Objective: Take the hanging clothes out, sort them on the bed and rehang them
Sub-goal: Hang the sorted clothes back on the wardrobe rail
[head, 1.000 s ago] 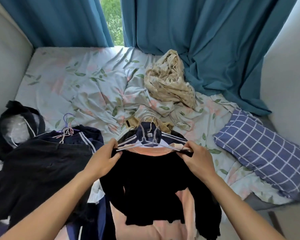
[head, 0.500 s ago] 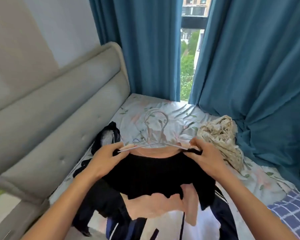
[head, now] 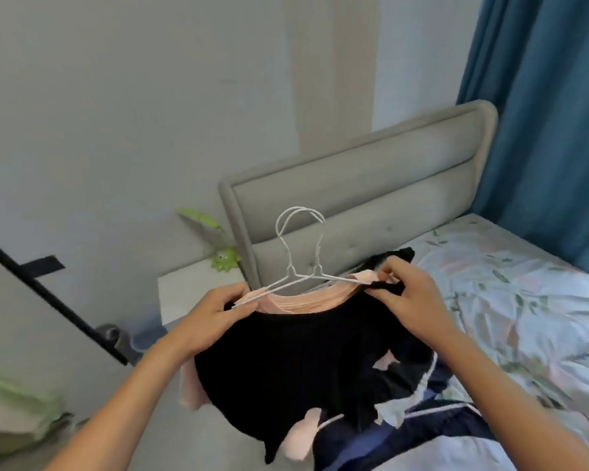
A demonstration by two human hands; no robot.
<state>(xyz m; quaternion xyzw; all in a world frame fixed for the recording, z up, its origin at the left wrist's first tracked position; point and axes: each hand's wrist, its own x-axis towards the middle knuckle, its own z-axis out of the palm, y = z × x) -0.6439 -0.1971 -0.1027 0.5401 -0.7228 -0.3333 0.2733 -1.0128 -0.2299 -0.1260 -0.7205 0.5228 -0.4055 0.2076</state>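
We are holding a bundle of clothes up by its shoulders, just above the near edge of the floral-print bed (head: pixel 510 300). Our left hand (head: pixel 215 311) is curling round the left shoulder, pinching the tip of the thin white wire hangers (head: pixel 301 263) together with the pale pink garment (head: pixel 303 300) and the black knitted top (head: pixel 286 355) draped over it. To the right, our right hand (head: pixel 408 294) is pinching the other shoulder, fingers closed on pink and black fabric at the hanger's end. Two hooks are standing upright between the hands, so we judge that at least two hangers are stacked here. As for progress, we are reading this as the rehanging stage: these pieces are already on hangers and seem ready to go back, while the dark navy garment with white stripes (head: pixel 432 416) is lying on the bed beneath and looks still to be done; the rail itself is not showing. Around us, going left to right, a black bar (head: pixel 48 294) is slanting across the wall, a white bedside table (head: pixel 198 290) with a green toy-like lamp (head: pixel 218 249) is standing by the grey padded headboard (head: pixel 371 185), and a teal curtain (head: pixel 551 113) is hanging at the far right. The loose hems could be snagging on the table corner as we turn.
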